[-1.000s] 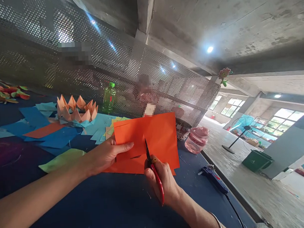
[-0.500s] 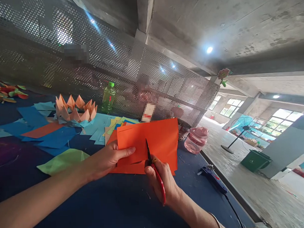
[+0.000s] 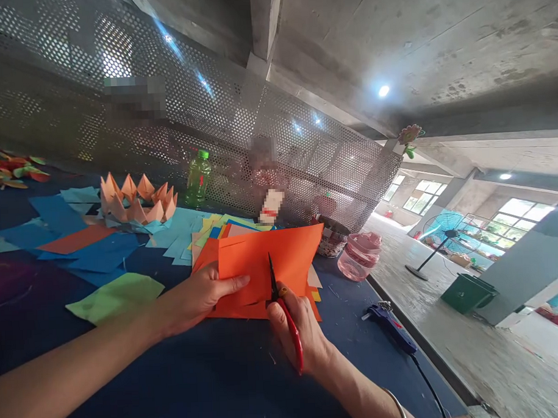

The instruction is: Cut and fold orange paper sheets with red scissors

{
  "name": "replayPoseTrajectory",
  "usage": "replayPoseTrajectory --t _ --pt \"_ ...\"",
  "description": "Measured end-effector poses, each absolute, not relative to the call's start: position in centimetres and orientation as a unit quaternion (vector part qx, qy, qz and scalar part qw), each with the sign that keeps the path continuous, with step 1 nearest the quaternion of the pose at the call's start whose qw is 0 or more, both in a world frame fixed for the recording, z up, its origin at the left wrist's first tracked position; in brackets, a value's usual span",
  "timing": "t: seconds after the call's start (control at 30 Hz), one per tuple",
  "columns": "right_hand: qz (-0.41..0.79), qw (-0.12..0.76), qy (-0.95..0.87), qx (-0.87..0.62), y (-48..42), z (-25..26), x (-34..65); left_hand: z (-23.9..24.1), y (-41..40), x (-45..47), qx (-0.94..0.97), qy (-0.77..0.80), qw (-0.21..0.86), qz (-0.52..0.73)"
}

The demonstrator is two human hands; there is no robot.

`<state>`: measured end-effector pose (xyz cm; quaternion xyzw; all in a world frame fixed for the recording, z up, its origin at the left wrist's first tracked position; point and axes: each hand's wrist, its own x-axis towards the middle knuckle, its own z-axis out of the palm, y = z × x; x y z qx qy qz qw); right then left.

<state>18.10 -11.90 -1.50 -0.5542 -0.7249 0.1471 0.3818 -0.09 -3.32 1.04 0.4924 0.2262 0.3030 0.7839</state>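
Observation:
My left hand (image 3: 213, 293) pinches the left side of an orange paper sheet (image 3: 248, 259), thumb on top, holding it tilted up above the table. In my right hand (image 3: 296, 321) is a pair of red-handled scissors (image 3: 294, 339), its dark blade pointing up in front of the sheet. The fingers of my right hand also lie close against the sheet's lower edge, and I cannot tell whether they touch it. Beneath, more orange paper (image 3: 264, 311) lies on a stack of coloured sheets (image 3: 200, 225).
Around the dark blue table (image 3: 212, 382) are a folded-paper ring (image 3: 139, 205), blue paper pieces (image 3: 104, 251), a green sheet (image 3: 120, 297), a green bottle (image 3: 198, 178), a pink plastic container (image 3: 358, 258) and a blue glue gun (image 3: 393, 329) with its cord. A perforated metal screen (image 3: 221, 119) stands behind.
The orange sheet's right side has bent and lowered, uncovering a patterned container and paper edges behind it. Both hands stay in nearly the same place.

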Motion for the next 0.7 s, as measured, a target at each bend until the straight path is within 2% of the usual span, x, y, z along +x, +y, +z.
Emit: replayPoseTrajectory --t 0.57,0.7 --pt "0.171 0.394 -0.703 -0.567 -11.95 -1.28 17.88 0.30 -3.48 0.42 0.493 0.195 0.788 0.314" --pt "0.136 0.394 -0.714 -0.562 -11.88 -1.14 17.93 0.27 -3.47 0.33 0.498 0.195 0.785 0.312"
